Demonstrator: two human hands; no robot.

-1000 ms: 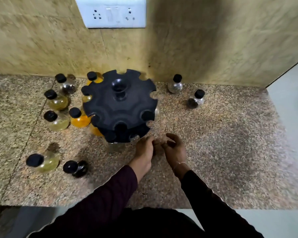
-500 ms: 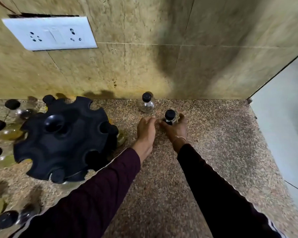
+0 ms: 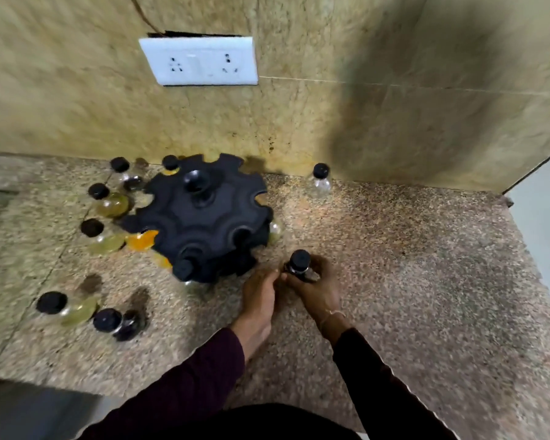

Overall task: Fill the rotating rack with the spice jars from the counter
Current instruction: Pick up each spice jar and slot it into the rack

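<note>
Both arms, in dark maroon sleeves, reached forward over the speckled granite surface (image 3: pixel 410 281) and met just in front of the rack. The right hand (image 3: pixel 315 292) had its fingers curled round a small spice jar (image 3: pixel 299 268), gripping the glass body below the black cap, with the jar upright and just off the rack's near right edge. A thin thread band showed at that wrist. The left hand (image 3: pixel 261 295) lay close beside it, knuckles up, its fingertips touching the right hand near the jar's base; whether they pinched the jar itself I could not tell.

The held jar looked clear-sided with something dark inside, though blur hid the detail. The black rotating rack (image 3: pixel 200 217) stood near the tiled wall, its scalloped top notched all round and a knob at its centre. A black-capped jar (image 3: pixel 183 269) sat in a near slot, and amber contents showed at its left edge.

Another clear jar (image 3: pixel 321 181) stood alone by the wall, well to the right. A cluster of yellowish and dark jars (image 3: pixel 108 201) waited on the left, two more (image 3: pixel 77 309) nearer the front edge. A white socket plate (image 3: pixel 200 60) hung above.
</note>
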